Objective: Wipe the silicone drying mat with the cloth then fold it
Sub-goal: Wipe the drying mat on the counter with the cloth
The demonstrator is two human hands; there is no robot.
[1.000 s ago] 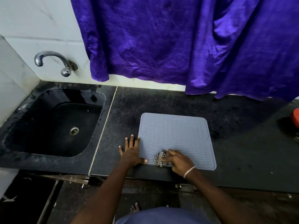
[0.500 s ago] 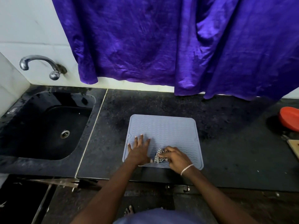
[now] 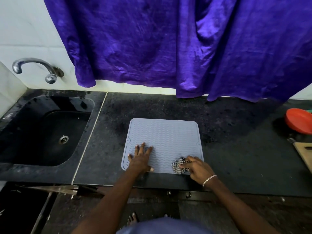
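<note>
A grey-blue silicone drying mat (image 3: 166,134) with a wavy ribbed surface lies flat on the black countertop (image 3: 236,149), near its front edge. My left hand (image 3: 141,158) presses flat on the mat's near left part, fingers spread. My right hand (image 3: 196,168) is closed on a bunched black-and-white checked cloth (image 3: 179,165), which rests on the mat's near right corner. A silver bracelet circles my right wrist.
A black sink (image 3: 45,130) with a chrome tap (image 3: 35,68) sits to the left. A purple curtain (image 3: 168,44) hangs behind the counter. A red bowl (image 3: 298,121) and a wooden board (image 3: 305,153) stand at the right edge.
My right hand has slid the cloth rightwards along the mat's near edge to its right corner. My left hand moved from the mat's left edge onto its surface. The camera view shifted.
</note>
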